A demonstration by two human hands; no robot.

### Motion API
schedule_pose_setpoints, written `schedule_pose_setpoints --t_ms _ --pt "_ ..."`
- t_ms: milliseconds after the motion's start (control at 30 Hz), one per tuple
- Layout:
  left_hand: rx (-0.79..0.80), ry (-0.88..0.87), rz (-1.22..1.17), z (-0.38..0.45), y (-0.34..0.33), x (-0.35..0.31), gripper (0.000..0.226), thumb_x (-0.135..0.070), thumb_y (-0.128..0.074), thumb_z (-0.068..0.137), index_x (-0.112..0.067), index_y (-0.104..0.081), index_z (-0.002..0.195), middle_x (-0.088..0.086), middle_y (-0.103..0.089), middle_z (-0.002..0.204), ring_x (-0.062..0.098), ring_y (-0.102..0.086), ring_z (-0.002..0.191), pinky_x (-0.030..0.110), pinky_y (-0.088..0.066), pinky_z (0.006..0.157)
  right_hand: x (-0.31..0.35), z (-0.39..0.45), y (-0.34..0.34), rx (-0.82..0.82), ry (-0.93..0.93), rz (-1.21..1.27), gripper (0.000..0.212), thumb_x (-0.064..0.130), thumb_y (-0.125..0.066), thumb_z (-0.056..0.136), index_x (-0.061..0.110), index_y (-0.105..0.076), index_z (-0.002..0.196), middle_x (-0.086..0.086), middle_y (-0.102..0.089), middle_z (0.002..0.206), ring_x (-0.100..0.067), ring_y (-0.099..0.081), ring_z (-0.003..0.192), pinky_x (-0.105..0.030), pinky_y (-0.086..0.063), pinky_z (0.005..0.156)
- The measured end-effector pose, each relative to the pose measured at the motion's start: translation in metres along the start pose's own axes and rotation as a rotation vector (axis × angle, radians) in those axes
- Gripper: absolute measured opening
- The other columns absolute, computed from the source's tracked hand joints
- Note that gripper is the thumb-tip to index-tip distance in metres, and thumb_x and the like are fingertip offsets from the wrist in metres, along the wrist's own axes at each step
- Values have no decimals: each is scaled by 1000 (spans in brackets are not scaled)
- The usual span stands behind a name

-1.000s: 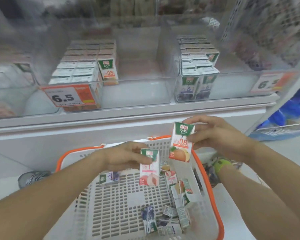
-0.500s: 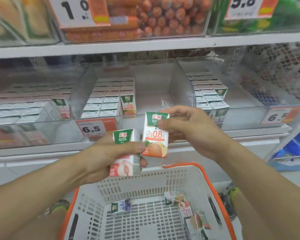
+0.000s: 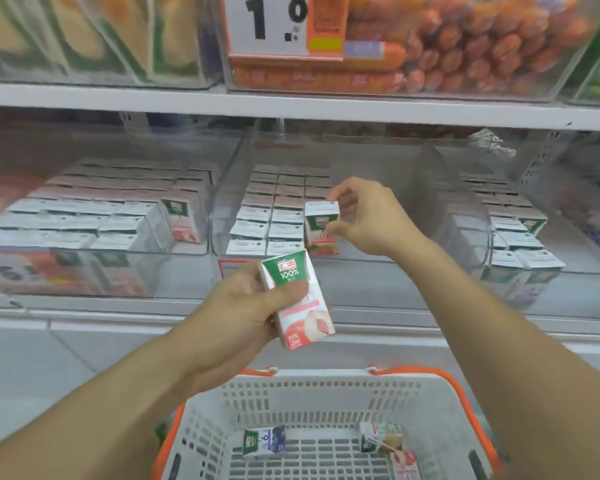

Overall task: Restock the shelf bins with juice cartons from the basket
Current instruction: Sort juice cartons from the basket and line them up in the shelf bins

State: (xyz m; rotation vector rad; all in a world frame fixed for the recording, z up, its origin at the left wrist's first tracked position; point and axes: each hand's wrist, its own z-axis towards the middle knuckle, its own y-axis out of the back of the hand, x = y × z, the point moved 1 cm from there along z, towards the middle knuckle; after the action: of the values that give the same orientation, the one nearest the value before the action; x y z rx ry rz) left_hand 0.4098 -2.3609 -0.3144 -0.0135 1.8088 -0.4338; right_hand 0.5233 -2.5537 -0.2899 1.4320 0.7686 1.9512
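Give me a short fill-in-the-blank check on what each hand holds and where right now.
1. The right hand pinches an orange carton at the ____ clear bin of the three on the lower shelf.
2. The left hand grips a ____ carton with a green top.
3. The carton held by the left hand is above the white ____ with orange handles.

Missing words: middle; pink; basket
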Motion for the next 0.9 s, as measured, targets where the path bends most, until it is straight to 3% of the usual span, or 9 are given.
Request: schedule_pose_setpoints --t_ms 133,267,400,500,567,600,733,833,900 --pt "1 -14 -12 4 3 -2 45 -13 -68 78 -6 -59 122 22 -67 114 39 -67 102 52 -56 90 -7 21 -15 43 -14 -184 40 18 -85 72 22 -63 106 -8 -60 111 -16 -51 97 -14 -31 72" --pt "29 -31 -39 6 0 -1 44 -14 -69 77 -8 -62 120 12 -68 108 25 -68 90 44 -59 81 -11 17 -15 69 -20 -246 46 22 -88 69 18 -65 109 -3 -56 102 -21 -55 101 -20 -34 76" --pt "48 -53 57 6 -11 2 49 -13 -74 78 -10 -59 125 12 -71 113 22 -69 89 38 -60 71 5 -14 16 -94 34 -105 32 28 -81 79 19 -66 107 1 -61 91 -8 -56 70 -21 -43 74" --pt "28 -160 256 9 -21 2 70 -16 -80 72 -18 -46 134 8 -74 107 21 -72 91 37 -58 72 24 -57 43 249 41 345 20 23 -72 89 13 -69 106 -12 -69 89 -15 -66 69 -30 -54 64" --pt "80 -230 351 10 -32 0 75 -20 -77 73 -25 -38 137 8 -75 107 25 -72 97 43 -58 82 25 -82 51 450 49 421 28 24 -70 88 13 -69 113 -15 -71 98 -26 -69 80 -30 -58 69" --pt "106 -253 372 11 -36 0 76 -22 -78 73 -27 -36 137 7 -75 108 25 -72 98 44 -58 84 22 -91 53 467 48 442 32 26 -70 85 13 -69 114 -15 -71 100 -27 -69 82 -30 -58 71" --pt "113 -333 582 7 -45 0 83 -34 -80 71 -36 -33 140 -1 -74 108 17 -71 100 41 -55 91 7 -103 63 351 18 497 34 25 -79 73 15 -73 105 -16 -72 97 -28 -71 83 -28 -58 76" --pt "118 -449 859 -3 -38 -14 67 -34 -76 76 -37 -43 134 -10 -71 101 7 -68 97 36 -55 88 15 -106 55 202 102 470 31 20 -89 62 16 -75 90 -4 -75 86 -15 -70 79 -27 -58 78" --pt "39 -600 1155 -15 -26 -35 53 -42 -75 76 -43 -50 122 -15 -69 93 -3 -64 90 21 -51 80 33 -107 37 110 159 468 28 16 -92 61 17 -73 83 2 -75 84 -10 -70 83 -27 -59 78"
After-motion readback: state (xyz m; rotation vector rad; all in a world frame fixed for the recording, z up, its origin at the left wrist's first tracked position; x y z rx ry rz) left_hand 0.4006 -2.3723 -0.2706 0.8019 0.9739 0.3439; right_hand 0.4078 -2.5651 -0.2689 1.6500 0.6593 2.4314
